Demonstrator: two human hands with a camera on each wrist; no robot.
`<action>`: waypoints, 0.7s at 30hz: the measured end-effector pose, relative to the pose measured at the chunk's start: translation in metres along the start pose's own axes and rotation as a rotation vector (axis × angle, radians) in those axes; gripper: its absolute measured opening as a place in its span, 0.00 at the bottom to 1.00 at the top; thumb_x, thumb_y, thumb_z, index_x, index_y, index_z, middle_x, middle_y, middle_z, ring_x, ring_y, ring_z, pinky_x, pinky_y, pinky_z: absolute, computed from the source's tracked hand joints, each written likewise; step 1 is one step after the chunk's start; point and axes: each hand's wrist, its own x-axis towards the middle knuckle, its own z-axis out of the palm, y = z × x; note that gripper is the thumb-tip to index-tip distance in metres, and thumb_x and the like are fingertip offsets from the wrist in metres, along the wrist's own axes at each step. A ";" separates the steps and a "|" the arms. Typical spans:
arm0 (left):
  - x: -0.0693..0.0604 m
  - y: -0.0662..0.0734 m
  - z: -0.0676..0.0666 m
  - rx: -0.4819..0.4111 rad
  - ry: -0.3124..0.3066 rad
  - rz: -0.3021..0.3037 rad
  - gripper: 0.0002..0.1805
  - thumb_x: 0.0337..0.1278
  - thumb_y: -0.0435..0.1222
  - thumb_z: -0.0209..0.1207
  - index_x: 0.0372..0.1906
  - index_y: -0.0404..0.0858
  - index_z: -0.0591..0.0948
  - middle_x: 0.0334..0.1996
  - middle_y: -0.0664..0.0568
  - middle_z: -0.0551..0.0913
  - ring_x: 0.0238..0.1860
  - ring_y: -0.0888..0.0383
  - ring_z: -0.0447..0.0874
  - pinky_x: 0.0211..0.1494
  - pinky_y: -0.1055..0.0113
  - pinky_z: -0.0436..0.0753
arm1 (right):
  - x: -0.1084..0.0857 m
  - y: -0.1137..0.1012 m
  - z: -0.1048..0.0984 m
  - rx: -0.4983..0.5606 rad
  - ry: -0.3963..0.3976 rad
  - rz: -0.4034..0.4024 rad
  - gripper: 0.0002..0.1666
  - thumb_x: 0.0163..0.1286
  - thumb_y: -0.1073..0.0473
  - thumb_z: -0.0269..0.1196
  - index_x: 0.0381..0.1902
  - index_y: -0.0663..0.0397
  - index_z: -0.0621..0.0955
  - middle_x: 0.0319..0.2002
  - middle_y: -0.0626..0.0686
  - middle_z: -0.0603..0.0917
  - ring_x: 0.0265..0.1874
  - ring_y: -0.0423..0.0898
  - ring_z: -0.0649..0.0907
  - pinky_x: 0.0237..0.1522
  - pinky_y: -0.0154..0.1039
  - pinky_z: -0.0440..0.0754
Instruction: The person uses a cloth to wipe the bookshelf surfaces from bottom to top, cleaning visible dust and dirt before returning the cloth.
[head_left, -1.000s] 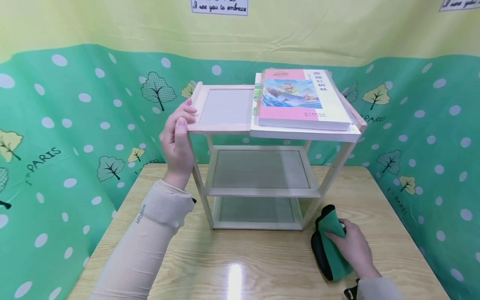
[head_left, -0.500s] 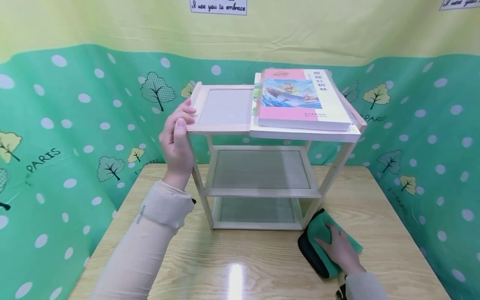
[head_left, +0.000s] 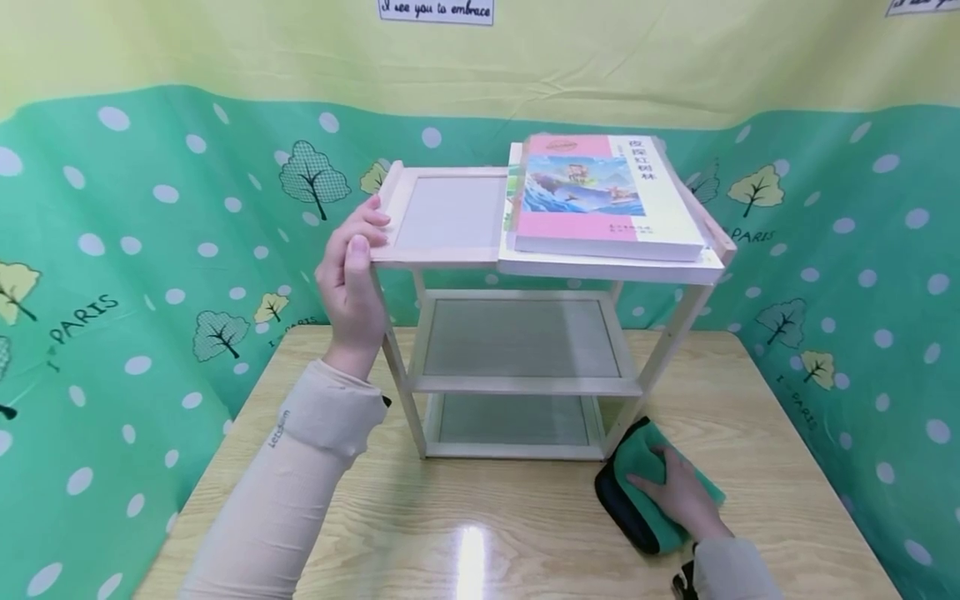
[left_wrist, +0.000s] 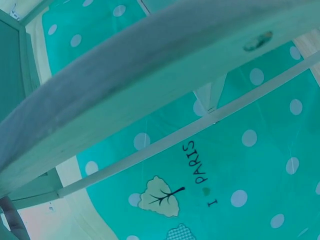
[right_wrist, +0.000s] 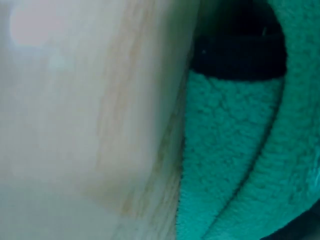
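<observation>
A pale wooden three-tier shelf [head_left: 525,385] stands on the table. My left hand [head_left: 352,292] grips the left edge of its top, thumb in front and fingers over the side. In the left wrist view a shelf post [left_wrist: 150,85] crosses close to the camera, with a finger [left_wrist: 15,220] at the lower left corner. By the shelf's front right leg, my right hand [head_left: 682,493] holds a folded green cloth [head_left: 636,457] with black edging, which lies on the table. The right wrist view shows the cloth's fuzzy green surface [right_wrist: 227,135] and black band.
On the right of the shelf's top lies a thick book with a pink and cream cover [head_left: 585,187], over a larger white-edged book [head_left: 607,265]. A green and yellow curtain [head_left: 150,250] surrounds the wooden table [head_left: 420,525] behind and on both sides.
My right hand has moved the green cloth slightly left and turned it, so it now lies against the shelf's front right leg. My left hand has stayed on the shelf edge.
</observation>
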 end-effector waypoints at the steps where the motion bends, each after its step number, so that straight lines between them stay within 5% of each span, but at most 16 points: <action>1: 0.001 0.000 0.000 -0.003 0.004 -0.001 0.16 0.60 0.33 0.42 0.29 0.21 0.70 0.39 0.60 0.84 0.63 0.47 0.79 0.73 0.51 0.71 | 0.000 0.000 0.000 0.003 0.000 0.003 0.54 0.66 0.34 0.60 0.70 0.71 0.57 0.66 0.80 0.62 0.63 0.77 0.67 0.56 0.67 0.76; 21: 0.000 -0.001 -0.002 0.031 -0.019 0.023 0.17 0.60 0.35 0.43 0.29 0.22 0.72 0.42 0.62 0.85 0.63 0.46 0.78 0.74 0.50 0.70 | 0.006 0.006 -0.003 0.010 -0.020 -0.032 0.54 0.66 0.34 0.60 0.70 0.72 0.59 0.67 0.78 0.64 0.64 0.76 0.67 0.58 0.68 0.75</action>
